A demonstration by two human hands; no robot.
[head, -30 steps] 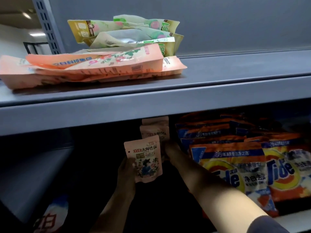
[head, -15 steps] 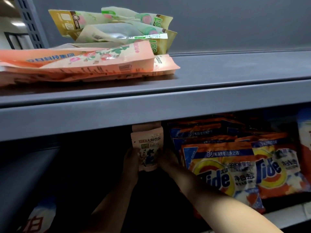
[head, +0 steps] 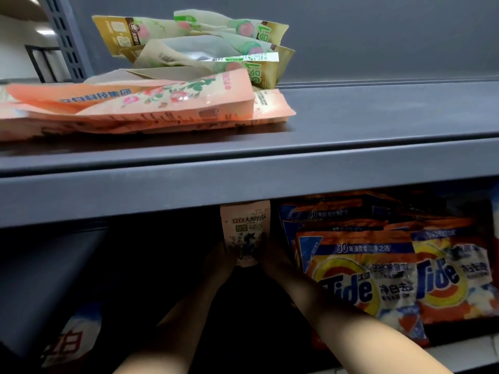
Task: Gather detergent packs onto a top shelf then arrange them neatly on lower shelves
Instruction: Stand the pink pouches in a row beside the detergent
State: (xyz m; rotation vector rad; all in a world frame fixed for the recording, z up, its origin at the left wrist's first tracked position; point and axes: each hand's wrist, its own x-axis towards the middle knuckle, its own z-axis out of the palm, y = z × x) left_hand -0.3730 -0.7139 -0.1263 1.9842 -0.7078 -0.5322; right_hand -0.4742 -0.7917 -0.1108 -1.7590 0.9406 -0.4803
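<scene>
Grey metal top shelf (head: 351, 147) across middle of frame. On it, upper left: flat stack of pink floral packs (head: 151, 109), lying on their sides, overlapping, left end running out of frame. Resting on and behind that stack: green-and-gold packs (head: 210, 47), loosely heaped, tilted at differing angles. Right portion of that shelf surface bare grey.

Below, on lower shelf (head: 459, 354), lower centre: small pink pack (head: 245, 233), upright, top edge hidden behind front lip of top shelf. Held from both sides: left hand (head: 220, 261) against its left edge, right hand (head: 272, 256) against its right edge. Deep shadow here; finger positions indistinct, so cannot tell whether fingers curl round pack or press flat. More packs behind it: cannot tell.

Just beside, lower right: orange-and-blue Tide bags (head: 383, 276), leaning upright in overlapping rows, two fronts legible, further ones stacked behind in shadow.

Lower left corner: red-and-white bag (head: 71, 338), partly visible on a still lower level.
</scene>
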